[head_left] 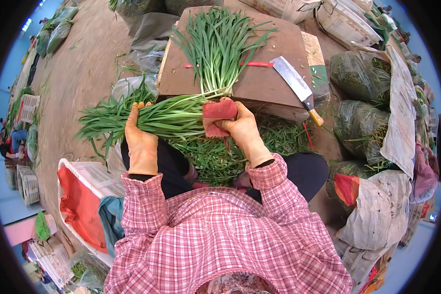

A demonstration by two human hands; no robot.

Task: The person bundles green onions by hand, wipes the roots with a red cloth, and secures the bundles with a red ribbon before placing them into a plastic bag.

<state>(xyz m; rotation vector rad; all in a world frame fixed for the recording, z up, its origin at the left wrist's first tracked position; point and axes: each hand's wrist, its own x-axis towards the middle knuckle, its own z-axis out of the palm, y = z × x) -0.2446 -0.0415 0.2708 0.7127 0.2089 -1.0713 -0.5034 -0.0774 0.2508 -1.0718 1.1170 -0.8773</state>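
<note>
A bunch of long green garlic chives [174,116] lies sideways across my lap, leaf tips to the left. My left hand [141,144], in a tan glove, is closed around its leafy part. At the pale stem end, my right hand [246,131], gloved too, presses a red cloth [221,115] against the stems; its fingertips are partly hidden. Just beyond, a second bunch of chives [219,46] rests on a brown board [179,81], over a red strip [257,64]. A cleaver [291,78] lies on the board's right side, its wooden handle past the edge.
Chive scraps [215,159] cover the ground between my legs. A white crate [95,179] with orange cloth stands at my left. Bulging plastic bags of greens [360,125] line my right side. Another white crate [348,24] sits at the far right.
</note>
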